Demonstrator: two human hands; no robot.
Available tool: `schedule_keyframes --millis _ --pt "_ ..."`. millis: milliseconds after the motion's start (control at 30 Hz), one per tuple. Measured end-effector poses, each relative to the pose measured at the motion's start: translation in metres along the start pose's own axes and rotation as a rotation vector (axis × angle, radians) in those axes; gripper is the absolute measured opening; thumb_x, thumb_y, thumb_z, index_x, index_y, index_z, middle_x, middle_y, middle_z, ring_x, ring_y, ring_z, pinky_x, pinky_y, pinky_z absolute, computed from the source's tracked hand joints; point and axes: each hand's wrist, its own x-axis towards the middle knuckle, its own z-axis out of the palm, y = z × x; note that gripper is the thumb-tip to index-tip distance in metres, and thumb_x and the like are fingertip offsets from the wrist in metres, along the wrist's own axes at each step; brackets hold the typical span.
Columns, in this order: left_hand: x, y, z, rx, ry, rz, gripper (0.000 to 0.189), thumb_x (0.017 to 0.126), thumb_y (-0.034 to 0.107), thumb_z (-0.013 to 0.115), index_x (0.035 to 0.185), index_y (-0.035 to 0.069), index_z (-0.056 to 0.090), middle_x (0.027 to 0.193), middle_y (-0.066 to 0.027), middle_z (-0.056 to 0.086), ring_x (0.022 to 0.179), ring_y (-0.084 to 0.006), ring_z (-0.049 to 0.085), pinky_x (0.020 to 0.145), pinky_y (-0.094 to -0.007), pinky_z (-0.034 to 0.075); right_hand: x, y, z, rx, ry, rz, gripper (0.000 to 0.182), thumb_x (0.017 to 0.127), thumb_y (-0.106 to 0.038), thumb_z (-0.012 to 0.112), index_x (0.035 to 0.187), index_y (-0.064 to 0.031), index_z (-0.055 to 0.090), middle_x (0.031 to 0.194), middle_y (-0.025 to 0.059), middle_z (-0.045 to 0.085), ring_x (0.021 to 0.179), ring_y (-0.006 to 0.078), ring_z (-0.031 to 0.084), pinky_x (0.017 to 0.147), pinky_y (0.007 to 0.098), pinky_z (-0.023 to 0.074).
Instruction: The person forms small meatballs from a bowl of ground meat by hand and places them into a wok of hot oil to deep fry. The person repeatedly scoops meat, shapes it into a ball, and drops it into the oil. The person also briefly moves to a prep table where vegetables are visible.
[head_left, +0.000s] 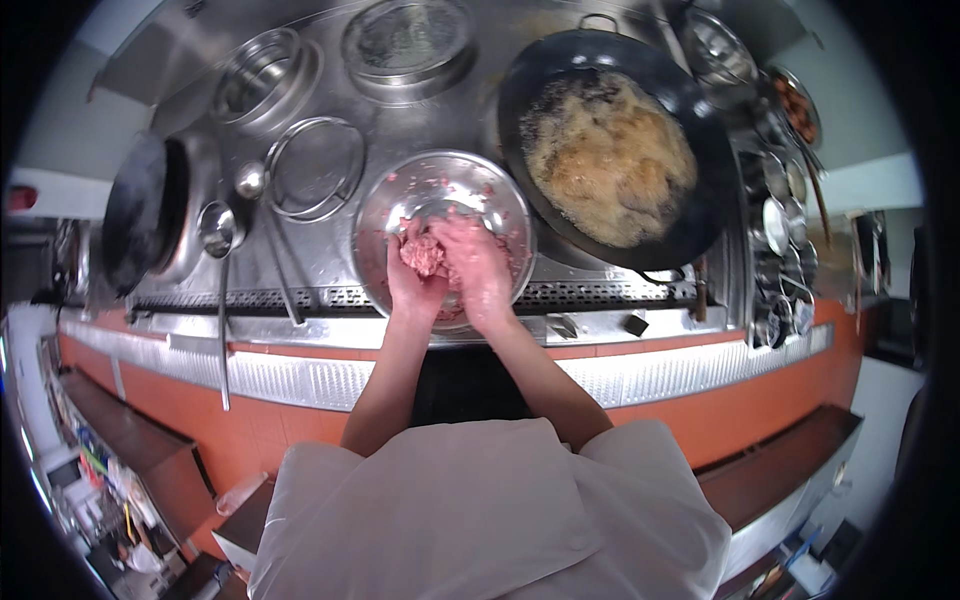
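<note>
My left hand (416, 289) cups a lump of raw minced meat (422, 255) inside a stainless steel mixing bowl (371, 217). Close against the lump is my right hand (474, 259), blurred, with its fingers stretched toward the meat. Whether it grips any mince is hidden. Pink scraps of mince stick to the bowl's inner wall, and more mince lies around and under my hands. To the right of the bowl stands a large black wok (709, 165) holding bubbling, foaming oil (611, 165) with golden-brown pieces in it.
Left of the bowl lie a metal ring stand (271, 169) and two long-handled ladles (218, 229). Steel pots (255, 75) and a covered round pan (409, 41) stand behind. A dark wok (139, 214) is far left. Several small containers (776, 225) line the right side.
</note>
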Motion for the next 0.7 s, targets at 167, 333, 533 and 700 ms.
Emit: schedule_keyframes --millis 167,333,533,700 --pt "-0.022 0.001 0.006 0.062 -0.102 -0.064 0.037 0.098 0.043 0.047 0.104 0.009 0.062 0.106 -0.0072 0.065 0.101 -0.0216 0.062 0.092 -0.0360 0.049 0.011 0.006 -0.018 -0.286 0.041 -0.244 0.048 0.100 -0.036 0.045 0.126 0.0036 0.052 0.124 0.0128 0.058 0.115 0.0187 0.054 0.100 0.0312 0.0404" --pt "-0.026 -0.013 -0.001 0.603 -0.021 0.115 0.037 0.100 0.040 0.045 0.106 0.008 0.063 0.110 -0.0053 0.064 0.104 -0.0221 0.060 0.094 -0.0360 0.047 0.013 0.028 -0.012 -0.237 0.060 -0.126 0.043 0.100 -0.039 0.045 0.121 -0.0039 0.058 0.118 0.0063 0.060 0.108 0.0166 0.055 0.095 0.0304 0.0428" --pt "-0.054 0.000 0.010 1.315 -0.171 0.709 0.047 0.102 0.034 0.038 0.138 0.003 0.043 0.146 -0.0119 0.038 0.139 -0.0237 0.027 0.114 -0.0375 0.022 0.009 0.029 -0.027 0.436 0.035 0.210 0.052 0.100 -0.046 0.034 0.123 -0.0036 0.054 0.124 0.0115 0.059 0.116 0.0243 0.054 0.102 0.0376 0.0416" --pt "-0.047 -0.002 -0.016 0.434 -0.175 0.154 0.047 0.103 0.036 0.037 0.139 0.006 0.041 0.133 -0.0051 0.051 0.122 -0.0182 0.048 0.105 -0.0344 0.036 -0.003 0.042 0.000 0.099 0.016 0.047 0.057 0.101 -0.045 0.031 0.130 0.0007 0.050 0.130 0.0138 0.055 0.120 0.0244 0.051 0.107 0.0382 0.0364"
